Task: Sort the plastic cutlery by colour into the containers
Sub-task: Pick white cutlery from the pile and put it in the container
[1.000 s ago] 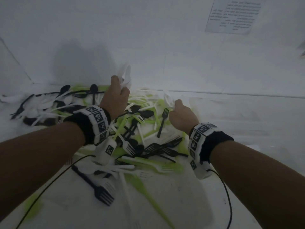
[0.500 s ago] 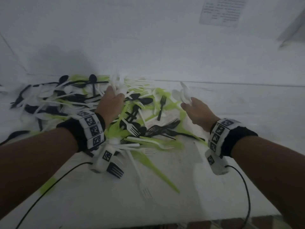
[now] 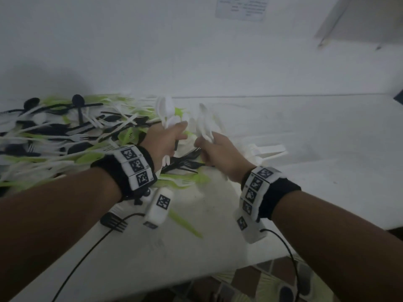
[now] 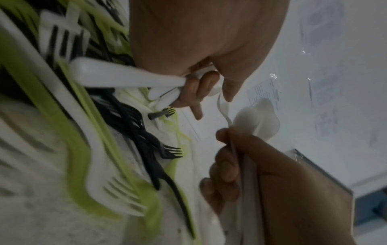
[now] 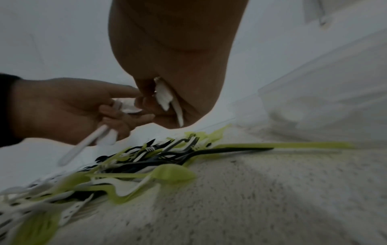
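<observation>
A mixed pile of white, green and black plastic cutlery (image 3: 72, 136) covers the left of the white table (image 3: 305, 149). My left hand (image 3: 168, 140) grips a bunch of white spoons (image 3: 166, 111), bowls pointing up, above the pile's right edge. Close beside it my right hand (image 3: 216, 151) grips more white cutlery (image 3: 204, 123). In the left wrist view the white handles (image 4: 125, 77) run through the left hand's curled fingers. The right wrist view shows white pieces (image 5: 167, 97) pinched in the right hand. A clear container (image 5: 324, 99) stands to the right.
Black forks (image 3: 185, 162) and green forks (image 3: 183, 179) lie just under both hands. A black fork (image 3: 114, 222) and a green piece (image 3: 185, 223) lie near the front edge. A few white pieces (image 3: 266, 150) lie right of my hands. A paper sheet (image 3: 242, 7) hangs on the wall.
Both hands have lifted off the pile, each with white cutlery, and have come together over the pile's right edge. The view has swung to the right.
</observation>
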Motion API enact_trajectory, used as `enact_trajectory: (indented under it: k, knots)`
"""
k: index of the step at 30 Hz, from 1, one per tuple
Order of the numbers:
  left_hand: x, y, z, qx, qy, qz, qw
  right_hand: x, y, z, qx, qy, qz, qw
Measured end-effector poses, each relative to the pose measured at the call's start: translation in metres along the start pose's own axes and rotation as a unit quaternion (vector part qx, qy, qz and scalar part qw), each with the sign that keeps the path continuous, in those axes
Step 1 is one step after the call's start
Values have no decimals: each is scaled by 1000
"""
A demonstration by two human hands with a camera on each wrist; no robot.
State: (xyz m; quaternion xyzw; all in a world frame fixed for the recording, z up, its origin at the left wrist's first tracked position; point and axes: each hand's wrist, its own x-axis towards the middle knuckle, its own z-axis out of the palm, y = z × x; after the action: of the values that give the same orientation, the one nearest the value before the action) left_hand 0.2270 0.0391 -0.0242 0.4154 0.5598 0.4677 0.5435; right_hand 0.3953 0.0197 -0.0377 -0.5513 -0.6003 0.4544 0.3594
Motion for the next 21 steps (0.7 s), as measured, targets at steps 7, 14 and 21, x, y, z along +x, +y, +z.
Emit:
enact_trajectory:
  k: [7,14,21]
  knots:
    - [2,-5,9,-40,45,38,998,3,3,6,49,-115,3,992]
    - [-1,-8,-5,81,116,68,988,9,17,10,74,-116,-6,990]
    - [-5,-10,-11,96,173,98,975,18,17,17,79,-5,-43,996]
